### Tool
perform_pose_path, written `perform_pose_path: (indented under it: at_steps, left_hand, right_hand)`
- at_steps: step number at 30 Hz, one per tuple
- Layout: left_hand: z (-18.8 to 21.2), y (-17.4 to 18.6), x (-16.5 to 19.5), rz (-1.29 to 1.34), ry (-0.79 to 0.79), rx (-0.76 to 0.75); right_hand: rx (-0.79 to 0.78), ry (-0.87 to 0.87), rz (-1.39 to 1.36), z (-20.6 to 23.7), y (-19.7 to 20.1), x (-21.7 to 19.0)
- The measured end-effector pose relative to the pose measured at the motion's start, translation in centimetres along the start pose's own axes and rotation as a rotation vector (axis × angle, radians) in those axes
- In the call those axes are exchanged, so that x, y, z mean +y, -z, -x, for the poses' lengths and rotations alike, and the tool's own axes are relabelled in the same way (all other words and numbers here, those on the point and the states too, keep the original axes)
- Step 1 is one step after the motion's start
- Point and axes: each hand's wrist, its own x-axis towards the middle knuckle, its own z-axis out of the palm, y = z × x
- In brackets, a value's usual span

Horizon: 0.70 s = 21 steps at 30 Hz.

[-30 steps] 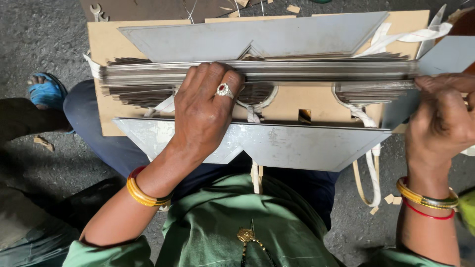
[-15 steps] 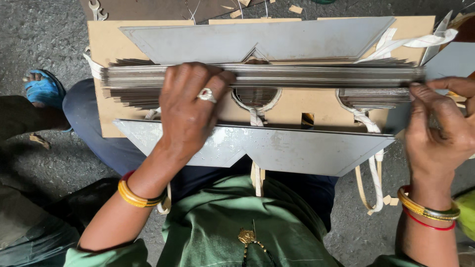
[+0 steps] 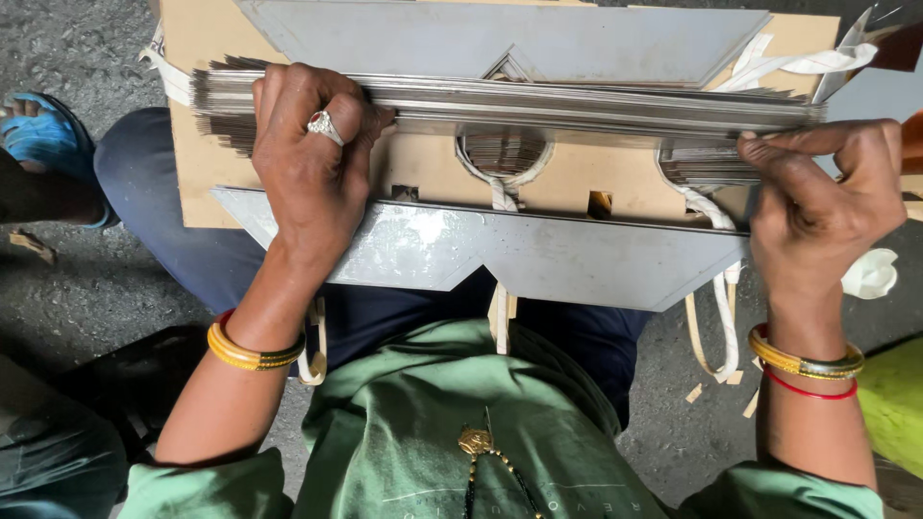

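Stack of thin grey metal strips [image 3: 577, 101] lies with its long axis across the upper frame; left hand [image 3: 308, 163] is clamped near its left end, right hand [image 3: 817, 207] pinches its right end.

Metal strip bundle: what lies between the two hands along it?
In the head view, between the left hand and right hand, the metal strip bundle runs uncovered; below it shows brown board with cutouts.
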Motion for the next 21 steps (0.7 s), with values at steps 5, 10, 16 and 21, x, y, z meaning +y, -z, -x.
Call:
perform_pose_path:
  at_steps: [5, 10, 16, 21]
  left_hand:
    - [0.1, 0.3, 0.0, -0.084, -0.011, -0.016]
    - [-0.2, 0.6, 0.2, -0.121, -0.022, 0.009]
    - [-0.4, 0.9, 0.5, -0.22, -0.081, -0.004]
    - [0.5, 0.5, 0.2, -0.377, -0.112, -0.034]
  right_hand:
    - [-0.017, -0.002, 0.0, -0.2, -0.3, -0.1]
    - [-0.018, -0.004, -0.009, -0.5, -0.9, -0.5]
    - [-0.032, 0.01, 0.028, -1.0, -0.7, -1.0]
    - [-0.039, 0.04, 0.048, -1.2, -0.6, -0.9]
